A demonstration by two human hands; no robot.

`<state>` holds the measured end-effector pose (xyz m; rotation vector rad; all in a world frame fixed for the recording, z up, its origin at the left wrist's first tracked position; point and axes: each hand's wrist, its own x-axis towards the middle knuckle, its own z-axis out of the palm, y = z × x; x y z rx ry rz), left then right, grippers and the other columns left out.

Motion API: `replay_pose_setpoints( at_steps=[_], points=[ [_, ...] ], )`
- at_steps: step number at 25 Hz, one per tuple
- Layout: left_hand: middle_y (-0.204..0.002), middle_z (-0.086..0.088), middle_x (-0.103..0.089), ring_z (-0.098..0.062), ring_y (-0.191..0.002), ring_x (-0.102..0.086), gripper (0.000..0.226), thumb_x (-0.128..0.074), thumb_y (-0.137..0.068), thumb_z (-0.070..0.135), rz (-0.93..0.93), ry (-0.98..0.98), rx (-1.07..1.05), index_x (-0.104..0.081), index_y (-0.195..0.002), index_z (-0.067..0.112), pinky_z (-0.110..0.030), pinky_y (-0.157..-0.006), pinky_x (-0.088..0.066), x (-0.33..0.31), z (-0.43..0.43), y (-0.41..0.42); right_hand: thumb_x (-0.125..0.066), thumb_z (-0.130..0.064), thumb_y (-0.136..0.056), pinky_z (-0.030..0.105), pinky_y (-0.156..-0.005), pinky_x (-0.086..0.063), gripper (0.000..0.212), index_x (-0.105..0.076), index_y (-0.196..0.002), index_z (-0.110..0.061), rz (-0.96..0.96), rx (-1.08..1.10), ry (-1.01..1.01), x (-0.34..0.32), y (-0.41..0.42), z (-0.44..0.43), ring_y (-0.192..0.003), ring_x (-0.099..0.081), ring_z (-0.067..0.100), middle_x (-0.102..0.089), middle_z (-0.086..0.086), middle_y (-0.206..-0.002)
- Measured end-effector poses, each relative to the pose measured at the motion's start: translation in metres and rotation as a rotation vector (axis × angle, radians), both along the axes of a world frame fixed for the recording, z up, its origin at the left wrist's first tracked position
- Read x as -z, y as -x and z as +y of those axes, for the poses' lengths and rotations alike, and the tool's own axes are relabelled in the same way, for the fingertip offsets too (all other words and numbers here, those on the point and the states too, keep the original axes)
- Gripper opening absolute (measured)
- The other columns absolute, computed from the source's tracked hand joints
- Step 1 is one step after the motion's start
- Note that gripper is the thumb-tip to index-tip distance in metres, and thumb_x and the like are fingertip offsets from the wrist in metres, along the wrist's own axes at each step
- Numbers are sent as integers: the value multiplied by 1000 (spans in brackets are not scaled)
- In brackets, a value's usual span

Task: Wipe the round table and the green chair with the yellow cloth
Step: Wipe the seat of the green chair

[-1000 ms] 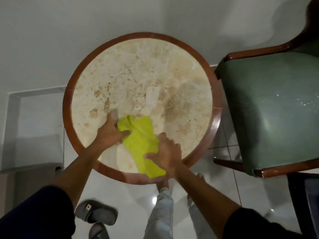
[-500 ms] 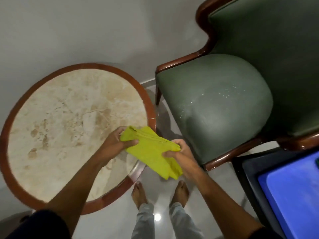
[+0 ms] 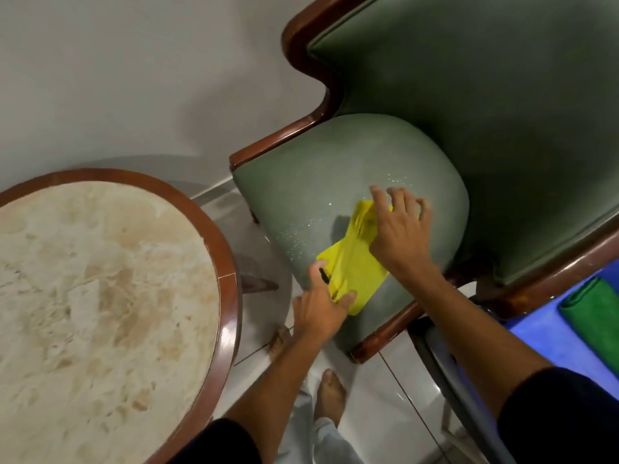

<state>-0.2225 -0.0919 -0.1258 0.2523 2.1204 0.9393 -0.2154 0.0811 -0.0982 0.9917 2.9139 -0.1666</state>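
Now on chair phase: yellow cloth lies on green chair seat. Right hand presses it, fingers spread; left hand pinches its near edge. Round table clear of hands; specks remain on seat.

Seat of green chair open left of yellow cloth; backrest, wooden arm wall far edge.

Both bare forearms reach forward from dark sleeves. The right hand lies palm down, fingers spread and slightly curled, pressing flat. The left hand sits nearer the body and lower, thumb and fingers pinched together in a grip. Two bare feet stand on the floor below.
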Motion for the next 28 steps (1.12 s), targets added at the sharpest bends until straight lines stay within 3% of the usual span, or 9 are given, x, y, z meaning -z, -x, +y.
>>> replay_pose_setpoints(
  at_steps=[3, 6, 10, 13, 16, 18, 24, 26, 28],
  points=[
    [-119, -3, -69, -26, -112, -64, 45, -59, -92, 35, 517, 77, 113, -45, -133, 24, -43, -103, -34, 6, -20, 43, -54, -30, -92, 48, -119, -15, 70, -25, -153, -9, 43, 338, 235, 33, 0, -32, -150, -17, 31, -24, 16, -161],
    [-143, -14, -52, -30, -135, -47, 48, -49, -94, 41, 793, 276, 261, -47, -136, 18, -55, -113, -31, 33, -53, 141, -33, -55, -99, 51, -123, 0, 81, -6, -156, -5, 37, 609, 405, 78, 31, -57, -153, 6, 29, 0, 17, -165],
    [-163, -15, -21, -31, -153, -15, 69, -36, -92, 61, 810, 505, 386, -38, -145, 18, -55, -122, -7, 68, -96, 208, -31, -48, -102, 51, -121, 0, 71, -13, -156, -5, 105, 519, 207, 104, 46, -29, -153, -3, 28, -8, 16, -165],
    [-163, -12, -23, -29, -153, -15, 70, -35, -88, 65, 833, 487, 324, -39, -144, 22, -51, -123, -5, 79, -99, 208, -33, -42, -103, 52, -121, -3, 63, -20, -156, -10, 79, 503, 59, 110, 30, 51, -153, -8, 26, -13, 13, -165],
    [-160, -12, -29, -29, -152, -19, 67, -39, -87, 62, 855, 477, 298, -44, -139, 20, -44, -123, 0, 80, -99, 210, -29, -42, -104, 57, -121, -3, 62, -16, -157, -12, 143, 713, 141, 108, 53, 120, -153, -5, 27, -10, 12, -166],
    [-159, -13, -31, -29, -151, -21, 65, -42, -87, 59, 878, 469, 305, -47, -138, 17, -41, -124, 3, 81, -99, 210, -25, -43, -104, 59, -121, -2, 64, -10, -157, -12, 83, 622, 175, 108, 79, 117, -154, -2, 27, -6, 11, -166],
    [-159, -18, -31, -32, -151, -22, 71, -34, -90, 60, 877, 458, 388, -47, -141, 12, -50, -123, -8, 76, -94, 206, -28, -44, -103, 53, -123, -11, 61, -17, -157, -16, 28, -336, 90, 117, 52, -37, -153, -8, 26, -13, 6, -166],
    [-159, -17, -32, -32, -150, -24, 74, -35, -89, 62, 863, 404, 417, -45, -142, 12, -51, -123, -12, 75, -86, 207, -30, -42, -103, 53, -121, -17, 59, -22, -156, -17, 36, -323, 55, 121, 9, -16, -153, -14, 24, -18, 5, -165],
    [-156, -17, -36, -33, -148, -28, 74, -35, -89, 63, 836, 412, 353, -43, -143, 12, -52, -121, -18, 74, -77, 207, -28, -41, -102, 51, -121, -17, 58, -25, -155, -17, 31, -39, 22, 116, -8, 19, -152, -19, 26, -21, 8, -163]
  ],
)
